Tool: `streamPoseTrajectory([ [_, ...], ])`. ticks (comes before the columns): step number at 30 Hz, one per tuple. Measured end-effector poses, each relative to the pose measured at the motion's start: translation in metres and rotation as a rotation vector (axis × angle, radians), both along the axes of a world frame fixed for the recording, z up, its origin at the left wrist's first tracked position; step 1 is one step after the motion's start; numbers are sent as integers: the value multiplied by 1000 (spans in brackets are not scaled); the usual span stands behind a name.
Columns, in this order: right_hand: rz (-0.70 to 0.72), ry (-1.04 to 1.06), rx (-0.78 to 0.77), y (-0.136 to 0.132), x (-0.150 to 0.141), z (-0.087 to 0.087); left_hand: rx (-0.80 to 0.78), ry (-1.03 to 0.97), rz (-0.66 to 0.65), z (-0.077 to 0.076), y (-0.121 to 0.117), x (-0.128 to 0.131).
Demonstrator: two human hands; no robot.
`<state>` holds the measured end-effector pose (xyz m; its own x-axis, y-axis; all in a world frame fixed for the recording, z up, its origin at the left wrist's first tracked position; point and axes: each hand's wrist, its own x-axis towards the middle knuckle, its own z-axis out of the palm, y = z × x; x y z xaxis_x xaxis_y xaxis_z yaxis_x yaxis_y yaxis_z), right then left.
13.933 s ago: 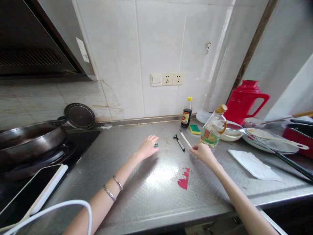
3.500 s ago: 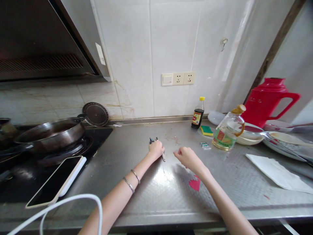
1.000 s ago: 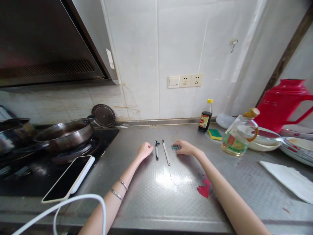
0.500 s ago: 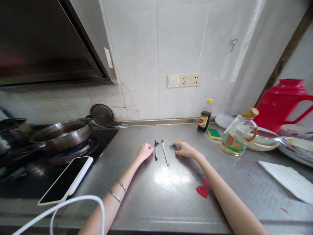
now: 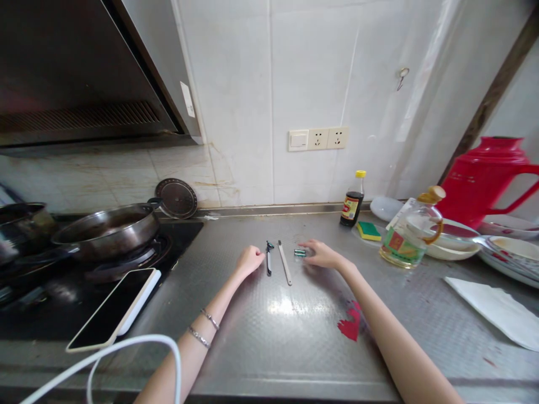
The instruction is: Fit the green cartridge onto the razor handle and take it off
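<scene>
"Where labels are present, which can be read?"

"None. The dark-filled bottle has a yellow cap and a red-and-yellow label. The clear bottle has a green label with a red panel. The characters on both are too small to resolve, as are the pale marks on the red thermos and the print on the hood sticker."

"State the contents of each container."

"Dark liquid: yellow-capped bottle. Pale yellow liquid, at the base: clear bottle. The interior of the steel pan is dark; its contents cannot be identified."

"Give the position and state of each hand."

"Left hand: fingers curled together, just beside the razor. Right hand: thumb and fingers apart, at the right end of the small green pieces; contact cannot be confirmed. The slim white stick lies between the razor and the pieces, on the metal table."

"List items cut off or obscured."

"The pot at the left edge, the thermos handle and the patterned dish at the right edge are cut off. The clear bottle partly covers the pale bowl."
</scene>
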<state>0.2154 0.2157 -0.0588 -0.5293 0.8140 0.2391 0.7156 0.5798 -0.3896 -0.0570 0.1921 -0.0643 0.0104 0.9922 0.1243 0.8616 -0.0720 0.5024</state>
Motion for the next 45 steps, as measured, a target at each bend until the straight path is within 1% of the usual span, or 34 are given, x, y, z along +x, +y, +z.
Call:
streamPoseTrajectory([
  [4, 85, -6, 49, 6, 0, -5, 9, -5, 4, 3, 0, -1],
  [8, 92, -143, 13, 7, -5, -9, 16, -11, -2, 3, 1, -2],
  [11, 51, -226, -2, 3, -6, -3, 20, -16, -8, 2, 2, -2],
  [15, -5, -306, 28, -4, -6, 9, 22, -19, -11, 1, 2, -2],
  [17, -46, -320, 40, -7, -6, 13, 20, -21, -13, 1, 2, -2],
  [20, -108, -281, 60, -9, -8, 12, 16, -23, -14, 1, 2, -2],
  [25, -240, -229, 77, -11, -9, 6, 10, -18, -11, 0, 3, -2],
  [28, -261, -206, 79, -11, -8, 4, 9, -14, -15, -1, 4, -2],
  [31, -234, -129, 94, -8, -6, 2, 13, -12, -22, -1, 4, -2],
  [35, -63, -32, 65, 1, -4, -7, 16, -14, -31, 0, 3, -2],
  [37, -12, -16, 42, 4, -3, -12, 15, -15, -33, 0, 2, -2],
  [40, -24, 10, 19, 6, -3, -15, 11, -15, -30, 0, 2, -2],
  [45, -55, 23, 8, 3, -4, -13, 9, -12, -28, 0, 2, -1],
])
